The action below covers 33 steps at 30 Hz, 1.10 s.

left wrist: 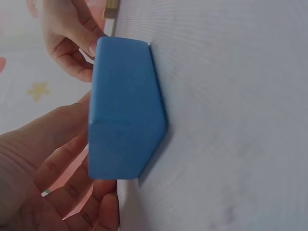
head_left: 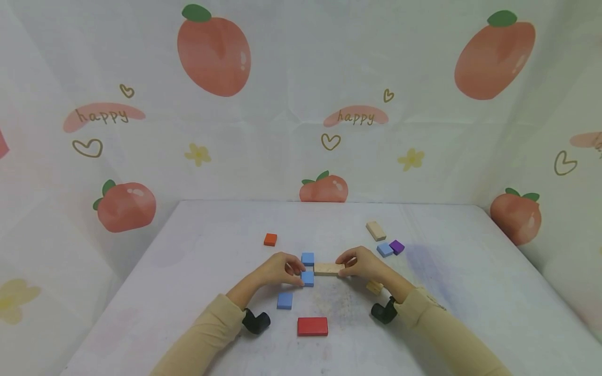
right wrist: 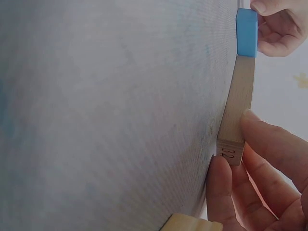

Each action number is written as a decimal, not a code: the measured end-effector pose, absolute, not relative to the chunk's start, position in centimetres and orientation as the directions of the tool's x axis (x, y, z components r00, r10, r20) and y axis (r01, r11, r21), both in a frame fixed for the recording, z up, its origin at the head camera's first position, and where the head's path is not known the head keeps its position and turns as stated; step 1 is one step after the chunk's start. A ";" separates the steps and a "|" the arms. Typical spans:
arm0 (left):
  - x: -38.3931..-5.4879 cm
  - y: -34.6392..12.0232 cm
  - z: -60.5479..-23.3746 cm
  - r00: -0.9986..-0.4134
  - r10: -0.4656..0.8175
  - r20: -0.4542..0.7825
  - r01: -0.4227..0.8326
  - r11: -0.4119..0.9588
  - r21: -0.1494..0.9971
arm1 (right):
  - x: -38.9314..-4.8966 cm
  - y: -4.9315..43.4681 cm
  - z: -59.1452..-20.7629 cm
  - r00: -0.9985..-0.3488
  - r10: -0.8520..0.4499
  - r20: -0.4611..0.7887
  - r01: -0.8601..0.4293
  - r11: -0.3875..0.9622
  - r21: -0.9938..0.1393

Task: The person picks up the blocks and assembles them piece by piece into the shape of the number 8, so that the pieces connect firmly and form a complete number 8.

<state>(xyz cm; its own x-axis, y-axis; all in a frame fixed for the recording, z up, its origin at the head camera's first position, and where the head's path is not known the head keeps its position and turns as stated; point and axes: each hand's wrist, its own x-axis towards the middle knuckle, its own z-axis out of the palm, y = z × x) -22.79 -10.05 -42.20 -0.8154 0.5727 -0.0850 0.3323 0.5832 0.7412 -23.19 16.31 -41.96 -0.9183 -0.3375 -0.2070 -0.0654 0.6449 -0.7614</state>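
My left hand [head_left: 280, 269] grips the near blue block [head_left: 308, 279] at its left side, thumb at the front corner and fingertips at the back. Just behind it lies another blue block [head_left: 308, 259]. A long plain wooden block [head_left: 327, 269] extends to the right from these two, its left end up against them. With thumb and fingers, my right hand [head_left: 362, 262] pinches its right end, where the right wrist view shows a printed "32" on the wooden block's end face [right wrist: 228, 153]. A loose blue block [left wrist: 126, 106] fills the middle of the left wrist view.
A red block [head_left: 312, 326] lies at the front and an orange block [head_left: 270, 239] at the back left. Back right are a wooden block [head_left: 375, 231], a blue block [head_left: 384, 249] and a purple block [head_left: 397, 247]. A yellowish wooden piece [head_left: 374, 287] sits under my right wrist.
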 end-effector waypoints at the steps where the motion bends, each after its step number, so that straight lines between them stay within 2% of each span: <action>1: -22.8 -10.0 -42.2 -0.818 0.567 -0.094 0.321 0.586 0.744 | -23.2 16.3 -42.0 -0.918 -0.339 -0.206 -0.068 0.645 -0.761; 33: -22.8 -9.8 -42.4 -0.832 0.542 -0.118 0.283 0.598 0.750 | -23.1 16.2 -41.5 -0.909 -0.362 -0.206 -0.083 0.642 -0.762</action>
